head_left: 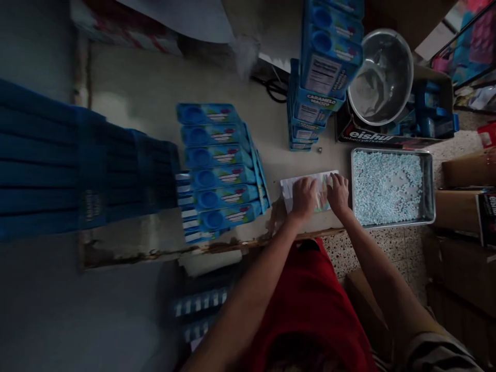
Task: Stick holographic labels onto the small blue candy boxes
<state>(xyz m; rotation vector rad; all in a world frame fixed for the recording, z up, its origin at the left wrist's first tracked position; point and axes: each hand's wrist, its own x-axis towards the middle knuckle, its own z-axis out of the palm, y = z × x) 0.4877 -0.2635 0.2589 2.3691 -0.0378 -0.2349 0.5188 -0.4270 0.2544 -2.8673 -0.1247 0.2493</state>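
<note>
A flat white printed sheet with pastel streaks lies on the worktable near its front edge. My left hand rests over its left half, fingers curled and pressed together on it. On the right part of the same sheet, my right hand has its fingertips bent down against the surface. The hands are a short way apart, with the coloured print showing between them. Just right of my right hand stands a metal tray holding many small pale-blue pellets. What lies beneath the fingers is hidden.
Blue candy boxes stand in a slanted row to the left, with a long blue stack beyond. More boxes are piled at the back. A steel bowl sits on a carton. Cardboard boxes line the right.
</note>
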